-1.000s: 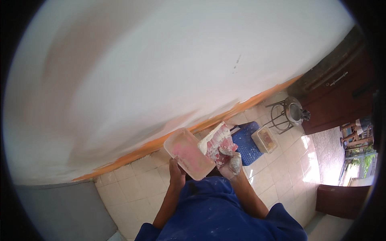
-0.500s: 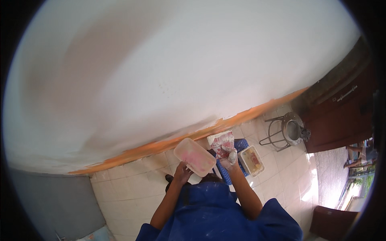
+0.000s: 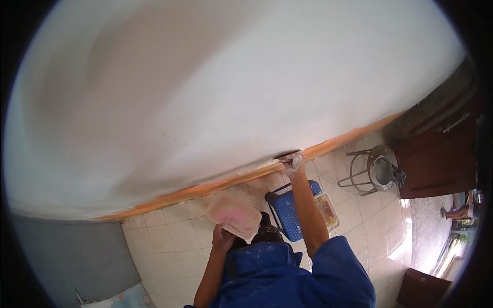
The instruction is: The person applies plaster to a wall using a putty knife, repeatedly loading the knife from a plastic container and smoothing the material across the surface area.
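My left hand (image 3: 222,236) grips the near edge of a translucent plastic tub (image 3: 233,210) with pink residue inside, held low in front of me. My right hand (image 3: 295,167) is raised to the white wall (image 3: 231,77), just above its orange bottom band (image 3: 349,134), holding a putty-smeared flat spreader (image 3: 285,157) against it; the spreader is seen nearly edge-on and partly hidden by the fingers. The hand is coated with white putty. Below my right arm stands a blue plastic chair (image 3: 278,210), with a second tub (image 3: 328,210) of pale contents beside it.
A metal stool (image 3: 359,182) carrying a metal pot (image 3: 382,170) stands before a dark wooden door (image 3: 431,169). A grey panel (image 3: 72,256) is at left. A person's bare leg (image 3: 457,213) shows outside the bright doorway at the far right.
My right hand has lifted the spreader away from beside the tub, up and forward onto the wall, turning it edge-on. My left hand still holds the tub, slightly lower and farther left.
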Demonstrator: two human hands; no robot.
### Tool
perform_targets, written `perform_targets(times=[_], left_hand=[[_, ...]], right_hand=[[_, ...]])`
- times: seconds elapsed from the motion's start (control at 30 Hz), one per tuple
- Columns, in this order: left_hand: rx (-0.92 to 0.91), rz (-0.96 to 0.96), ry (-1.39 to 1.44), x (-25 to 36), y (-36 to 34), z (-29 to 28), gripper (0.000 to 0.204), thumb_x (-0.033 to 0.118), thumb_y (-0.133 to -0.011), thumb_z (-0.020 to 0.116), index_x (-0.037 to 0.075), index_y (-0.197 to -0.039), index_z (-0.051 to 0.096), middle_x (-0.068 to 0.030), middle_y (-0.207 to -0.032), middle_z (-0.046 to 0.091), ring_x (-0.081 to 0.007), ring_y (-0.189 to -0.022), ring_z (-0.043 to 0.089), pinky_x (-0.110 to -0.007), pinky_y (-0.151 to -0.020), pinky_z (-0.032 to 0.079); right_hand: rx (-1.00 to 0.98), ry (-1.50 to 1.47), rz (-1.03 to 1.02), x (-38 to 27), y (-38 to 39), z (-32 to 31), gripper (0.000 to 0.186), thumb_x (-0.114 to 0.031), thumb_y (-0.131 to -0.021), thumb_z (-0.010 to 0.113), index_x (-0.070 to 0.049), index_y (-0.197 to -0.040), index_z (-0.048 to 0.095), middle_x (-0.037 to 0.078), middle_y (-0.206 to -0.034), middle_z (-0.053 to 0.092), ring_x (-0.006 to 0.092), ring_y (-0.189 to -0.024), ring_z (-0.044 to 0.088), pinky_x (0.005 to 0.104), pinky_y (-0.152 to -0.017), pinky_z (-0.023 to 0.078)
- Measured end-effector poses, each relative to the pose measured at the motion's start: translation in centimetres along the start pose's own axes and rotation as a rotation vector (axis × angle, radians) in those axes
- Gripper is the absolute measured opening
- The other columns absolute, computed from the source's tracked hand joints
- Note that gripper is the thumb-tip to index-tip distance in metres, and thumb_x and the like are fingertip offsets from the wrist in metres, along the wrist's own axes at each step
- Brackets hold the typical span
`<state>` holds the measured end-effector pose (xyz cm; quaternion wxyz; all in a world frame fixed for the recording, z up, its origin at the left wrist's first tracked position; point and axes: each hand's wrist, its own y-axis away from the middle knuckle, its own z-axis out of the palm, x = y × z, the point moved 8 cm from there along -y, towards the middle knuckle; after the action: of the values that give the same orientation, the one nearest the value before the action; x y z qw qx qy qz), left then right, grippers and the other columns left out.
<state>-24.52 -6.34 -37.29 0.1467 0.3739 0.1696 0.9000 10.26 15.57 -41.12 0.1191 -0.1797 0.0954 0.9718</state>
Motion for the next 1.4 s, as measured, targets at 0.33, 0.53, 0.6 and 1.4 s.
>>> perform_targets(times=[0.33,0.53,0.6,1.4], left_hand=[[0.107,0.009,0.249,4.7,-1.2,0.2,0.045,0.023,-0.081,0.049,0.005,-0.122,0.044,-0.0117,-0.117,0.054,-0.0292,-0.111,0.051,-0.047,-0.095,0.042],[0.123,0.158,-0.229,6.4,-2.0,-0.9,0.047,0.024,-0.081,0.049,0.005,-0.124,0.043,-0.0126,-0.12,0.052,-0.0299,-0.114,0.049,-0.048,-0.097,0.041],[0.117,0.158,-0.115,7.0,-1.9,-0.2,0.049,0.024,-0.081,0.049,0.005,-0.125,0.042,-0.0134,-0.121,0.052,-0.0305,-0.115,0.049,-0.048,-0.098,0.04],[0.192,0.116,0.437,7.9,-2.3,-2.8,0.04,0.021,-0.082,0.05,0.006,-0.119,0.048,-0.0118,-0.114,0.056,-0.0293,-0.107,0.054,-0.051,-0.093,0.044]], right_hand=[[0.285,0.253,0.178,1.7,3.6,-0.2,0.019,0.006,-0.066,0.054,-0.007,-0.078,0.048,0.009,-0.069,0.053,0.0253,-0.06,0.057,0.0378,-0.051,0.05],[0.194,0.032,0.215,7.2,-5.2,-3.9,0.018,-0.023,-0.089,0.045,-0.009,-0.099,0.05,0.012,-0.085,0.055,0.0294,-0.074,0.06,0.0456,-0.059,0.053],[0.066,-0.022,0.147,6.3,-5.8,-1.2,0.017,-0.021,-0.09,0.045,-0.009,-0.1,0.049,0.013,-0.089,0.056,0.0287,-0.076,0.06,0.046,-0.061,0.054],[0.076,-0.031,0.064,0.6,-2.2,7.7,0.015,-0.007,-0.086,0.047,-0.005,-0.1,0.051,0.01,-0.091,0.057,0.0262,-0.082,0.058,0.0415,-0.071,0.053]])
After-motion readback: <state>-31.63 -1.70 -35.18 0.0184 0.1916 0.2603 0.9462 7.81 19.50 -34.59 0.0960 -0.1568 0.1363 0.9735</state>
